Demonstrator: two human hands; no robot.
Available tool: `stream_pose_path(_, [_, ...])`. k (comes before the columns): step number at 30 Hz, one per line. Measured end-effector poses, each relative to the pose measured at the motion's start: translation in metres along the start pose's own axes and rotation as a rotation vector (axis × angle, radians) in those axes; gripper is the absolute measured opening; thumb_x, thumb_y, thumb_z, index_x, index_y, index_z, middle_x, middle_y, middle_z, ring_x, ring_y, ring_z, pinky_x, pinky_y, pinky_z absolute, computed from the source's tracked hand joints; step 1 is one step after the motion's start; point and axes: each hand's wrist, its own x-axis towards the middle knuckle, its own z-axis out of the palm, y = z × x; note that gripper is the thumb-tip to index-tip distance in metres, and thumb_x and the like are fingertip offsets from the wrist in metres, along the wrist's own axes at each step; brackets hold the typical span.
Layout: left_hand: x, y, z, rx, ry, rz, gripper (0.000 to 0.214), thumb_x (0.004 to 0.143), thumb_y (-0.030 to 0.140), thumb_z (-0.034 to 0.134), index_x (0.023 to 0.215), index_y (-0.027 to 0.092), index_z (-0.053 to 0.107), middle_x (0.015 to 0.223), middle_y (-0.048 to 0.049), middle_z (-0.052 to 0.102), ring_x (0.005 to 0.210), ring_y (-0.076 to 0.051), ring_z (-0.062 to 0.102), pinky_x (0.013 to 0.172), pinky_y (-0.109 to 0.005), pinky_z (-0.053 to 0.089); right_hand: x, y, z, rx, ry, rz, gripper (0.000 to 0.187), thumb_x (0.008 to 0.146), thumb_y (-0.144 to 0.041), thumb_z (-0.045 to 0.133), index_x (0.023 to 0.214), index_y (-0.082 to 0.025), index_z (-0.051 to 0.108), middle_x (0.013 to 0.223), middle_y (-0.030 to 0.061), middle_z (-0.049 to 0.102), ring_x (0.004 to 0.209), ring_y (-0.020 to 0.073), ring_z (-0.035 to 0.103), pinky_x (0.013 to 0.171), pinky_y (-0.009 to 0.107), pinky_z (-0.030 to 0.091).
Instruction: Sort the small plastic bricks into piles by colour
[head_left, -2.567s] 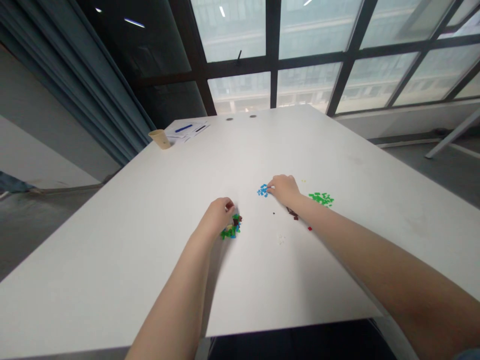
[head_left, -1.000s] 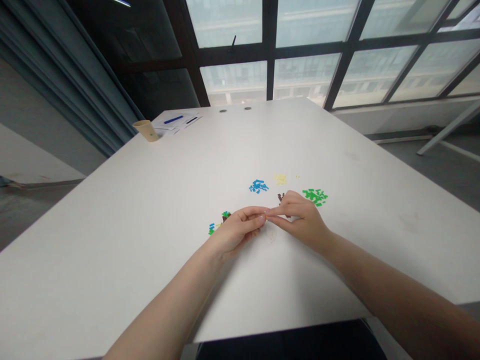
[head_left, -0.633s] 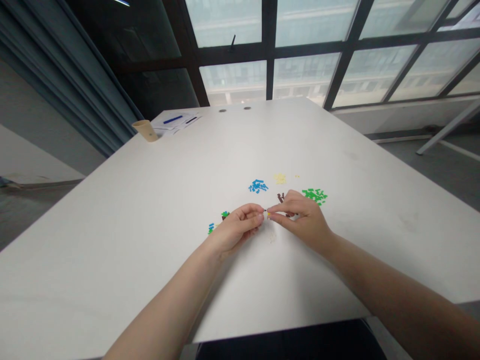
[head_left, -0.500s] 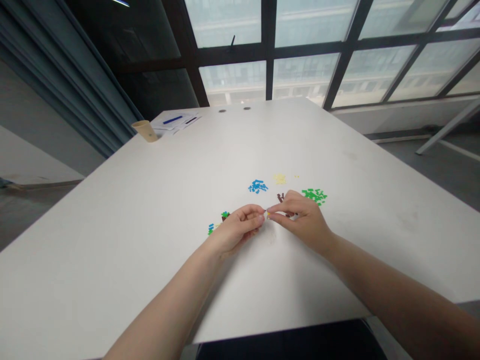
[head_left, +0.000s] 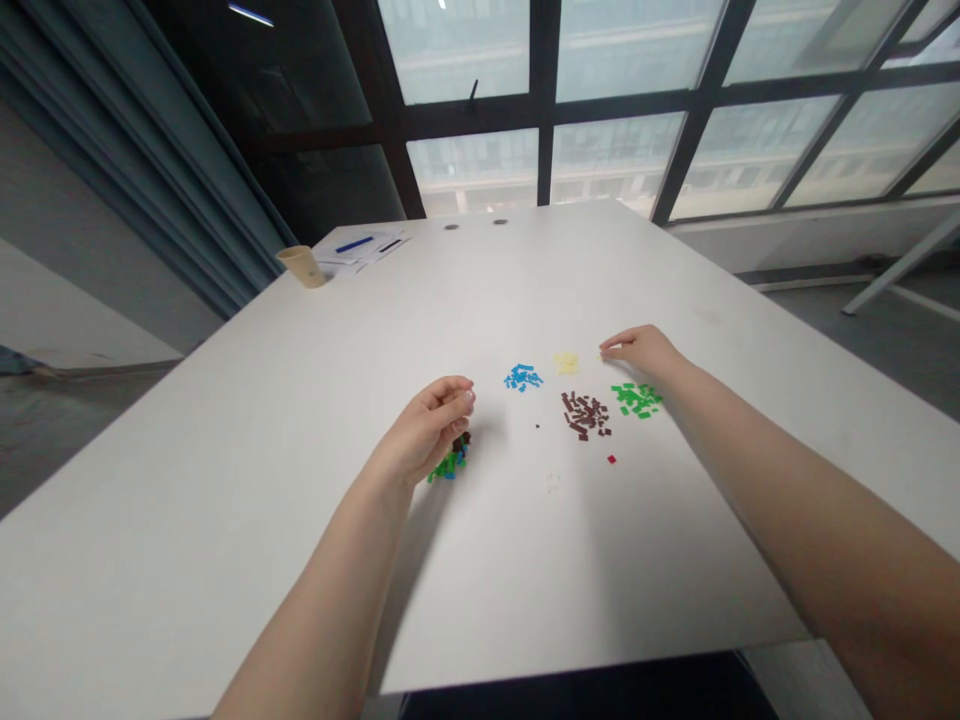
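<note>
My left hand (head_left: 429, 428) hovers over a pile of mixed green, blue and brown building-block pieces (head_left: 448, 463), covering part of it. Its fingers are curled with the thumb against them; whatever they hold, if anything, is too small to make out. Farther off to the right, my right hand (head_left: 646, 350) reaches down to the tabletop, thumb and fingertips pinched together. What lies in that pinch I cannot make out. Pale yellow pieces (head_left: 566, 363) lie left of its fingertips, and green pieces (head_left: 637, 400) lie just on the near side of it.
Brown pieces (head_left: 586, 415) and blue pieces (head_left: 523, 377) form separate piles on the white table (head_left: 300, 450). A lone red piece (head_left: 612, 459) lies nearer me. At the far left stand a paper cup (head_left: 301, 267) and papers with a blue pen (head_left: 354, 244).
My hands were together over the middle, fingertips meeting at a small yellow and dark piece. They have parted: the left drew back leftward, the right went away from me and right, uncovering the brown pile.
</note>
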Motion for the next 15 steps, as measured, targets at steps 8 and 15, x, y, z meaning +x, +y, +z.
stream_pose_path(8, [0.005,0.001,-0.009,0.143,0.136,0.045,0.029,0.056,0.027,0.074,0.077,0.017,0.057,0.064,0.0049,0.048,0.055,-0.005,0.043,0.048,-0.016,0.030,0.019,0.019,0.011,-0.028,-0.035,0.033,0.028,0.062,-0.032,0.063,0.082,-0.014,0.074,0.062,0.0049,0.066,0.050,0.0124,0.049,0.048,0.024,0.034])
stream_pose_path(15, [0.007,0.000,-0.011,0.201,0.168,0.060,0.027,0.057,0.031,0.072,0.076,0.017,0.057,0.064,0.0045,0.049,0.058,-0.007,0.045,0.051,-0.018,0.031,0.017,0.024,0.012,-0.018,-0.069,0.034,0.026,0.066,-0.029,0.060,0.083,-0.014,0.073,0.047,0.0008,0.057,0.040,0.0090,0.038,0.045,0.025,0.029])
